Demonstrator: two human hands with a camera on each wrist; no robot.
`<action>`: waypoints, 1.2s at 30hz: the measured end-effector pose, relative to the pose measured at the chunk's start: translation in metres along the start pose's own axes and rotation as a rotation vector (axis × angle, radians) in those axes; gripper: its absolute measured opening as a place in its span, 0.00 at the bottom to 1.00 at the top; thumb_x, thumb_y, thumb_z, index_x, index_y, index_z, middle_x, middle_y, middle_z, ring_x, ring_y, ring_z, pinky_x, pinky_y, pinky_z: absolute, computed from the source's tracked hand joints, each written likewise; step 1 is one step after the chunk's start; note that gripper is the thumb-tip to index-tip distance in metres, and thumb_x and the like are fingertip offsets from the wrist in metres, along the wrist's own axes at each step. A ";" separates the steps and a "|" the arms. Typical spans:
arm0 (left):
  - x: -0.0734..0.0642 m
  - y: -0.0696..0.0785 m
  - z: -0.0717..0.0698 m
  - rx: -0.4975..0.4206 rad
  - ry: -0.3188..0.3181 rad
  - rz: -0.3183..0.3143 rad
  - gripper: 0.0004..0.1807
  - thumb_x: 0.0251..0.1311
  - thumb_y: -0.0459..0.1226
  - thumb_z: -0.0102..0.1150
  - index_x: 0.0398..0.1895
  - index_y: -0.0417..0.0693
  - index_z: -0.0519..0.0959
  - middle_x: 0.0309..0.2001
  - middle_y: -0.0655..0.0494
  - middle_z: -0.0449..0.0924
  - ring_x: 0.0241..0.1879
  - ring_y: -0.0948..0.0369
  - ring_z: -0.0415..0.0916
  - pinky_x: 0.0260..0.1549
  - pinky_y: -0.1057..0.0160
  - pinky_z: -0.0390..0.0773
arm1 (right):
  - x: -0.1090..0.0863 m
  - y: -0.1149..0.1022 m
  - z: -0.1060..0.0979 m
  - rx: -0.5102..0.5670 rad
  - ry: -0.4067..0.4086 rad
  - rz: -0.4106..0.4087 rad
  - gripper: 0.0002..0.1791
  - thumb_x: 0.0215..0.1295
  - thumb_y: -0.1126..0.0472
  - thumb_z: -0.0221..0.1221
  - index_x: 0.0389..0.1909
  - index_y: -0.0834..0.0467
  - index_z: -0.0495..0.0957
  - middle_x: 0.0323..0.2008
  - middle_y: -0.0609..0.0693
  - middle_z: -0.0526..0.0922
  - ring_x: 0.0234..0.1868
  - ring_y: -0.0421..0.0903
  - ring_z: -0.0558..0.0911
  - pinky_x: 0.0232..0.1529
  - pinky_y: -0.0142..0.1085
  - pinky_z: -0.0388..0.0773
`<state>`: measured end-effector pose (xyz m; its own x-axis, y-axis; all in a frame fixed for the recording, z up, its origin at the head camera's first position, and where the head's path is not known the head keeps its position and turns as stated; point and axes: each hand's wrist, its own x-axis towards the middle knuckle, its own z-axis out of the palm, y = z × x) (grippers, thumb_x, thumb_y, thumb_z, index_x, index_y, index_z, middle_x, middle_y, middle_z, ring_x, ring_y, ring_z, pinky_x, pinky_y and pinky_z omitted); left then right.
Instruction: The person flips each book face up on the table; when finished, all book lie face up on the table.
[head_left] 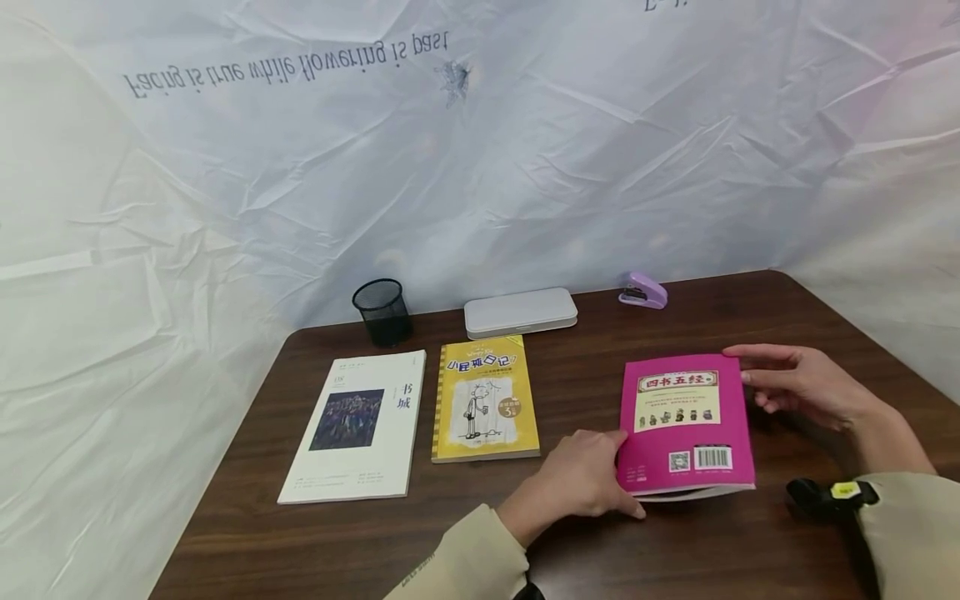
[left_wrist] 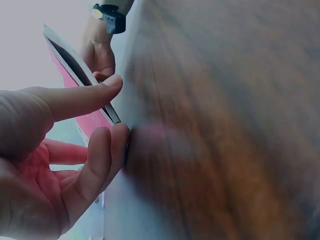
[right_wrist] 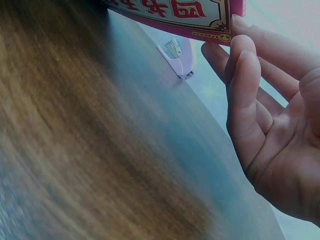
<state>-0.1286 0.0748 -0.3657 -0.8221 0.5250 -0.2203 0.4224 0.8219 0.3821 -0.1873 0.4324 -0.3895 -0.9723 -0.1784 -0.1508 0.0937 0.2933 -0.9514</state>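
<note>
A pink paperback book (head_left: 686, 458) is between both hands, its barcode cover facing up, with a gap between its pages along the near edge. My left hand (head_left: 581, 475) grips its near left corner, the thumb at the near edge and the fingers along the left side. In the left wrist view, that thumb (left_wrist: 95, 97) crosses the book's edge. My right hand (head_left: 810, 387) pinches the far right corner, and in the right wrist view its fingertips (right_wrist: 242, 45) are at the corner below a red-lettered title panel (right_wrist: 170, 10).
Left of the pink book lie a yellow comic book (head_left: 487, 408) and a white book (head_left: 360, 467). Along the table's back edge stand a black mesh pen cup (head_left: 384, 312), a white case (head_left: 521, 312) and a purple stapler (head_left: 645, 292). A pale cloth (head_left: 525, 167) hangs behind.
</note>
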 end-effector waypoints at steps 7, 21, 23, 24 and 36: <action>-0.003 0.004 0.000 0.041 -0.033 0.006 0.44 0.52 0.56 0.80 0.73 0.61 0.75 0.59 0.67 0.83 0.51 0.68 0.78 0.47 0.66 0.83 | 0.000 -0.001 0.001 -0.013 0.015 -0.018 0.24 0.79 0.66 0.57 0.54 0.29 0.84 0.42 0.37 0.90 0.27 0.44 0.85 0.32 0.36 0.88; -0.007 -0.003 -0.015 0.002 0.004 0.077 0.27 0.66 0.48 0.72 0.69 0.63 0.81 0.59 0.68 0.85 0.42 0.71 0.74 0.36 0.72 0.75 | -0.002 0.000 -0.002 0.103 0.051 -0.139 0.22 0.78 0.72 0.56 0.56 0.43 0.84 0.51 0.30 0.89 0.27 0.44 0.83 0.28 0.34 0.85; -0.007 -0.004 -0.016 -0.014 0.015 0.079 0.26 0.67 0.47 0.71 0.68 0.63 0.82 0.59 0.68 0.86 0.43 0.71 0.75 0.37 0.72 0.75 | -0.002 -0.001 -0.002 0.152 0.042 -0.158 0.20 0.77 0.73 0.56 0.56 0.46 0.83 0.53 0.30 0.88 0.26 0.44 0.83 0.27 0.34 0.85; -0.007 -0.005 -0.017 -0.020 0.020 0.079 0.25 0.68 0.46 0.70 0.68 0.64 0.82 0.60 0.68 0.85 0.44 0.71 0.75 0.38 0.72 0.76 | -0.001 -0.002 -0.001 0.167 0.038 -0.168 0.20 0.77 0.74 0.56 0.57 0.48 0.83 0.54 0.31 0.88 0.26 0.44 0.82 0.27 0.33 0.85; -0.005 -0.011 -0.017 -0.068 0.082 0.085 0.21 0.69 0.43 0.69 0.65 0.64 0.85 0.54 0.68 0.89 0.35 0.70 0.73 0.31 0.72 0.70 | -0.002 -0.011 0.002 0.172 0.085 -0.188 0.21 0.77 0.71 0.57 0.61 0.45 0.80 0.51 0.32 0.89 0.27 0.45 0.82 0.28 0.32 0.83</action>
<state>-0.1357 0.0594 -0.3532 -0.8139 0.5702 -0.1115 0.4675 0.7567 0.4570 -0.1862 0.4274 -0.3793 -0.9899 -0.1329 0.0493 -0.0625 0.0970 -0.9933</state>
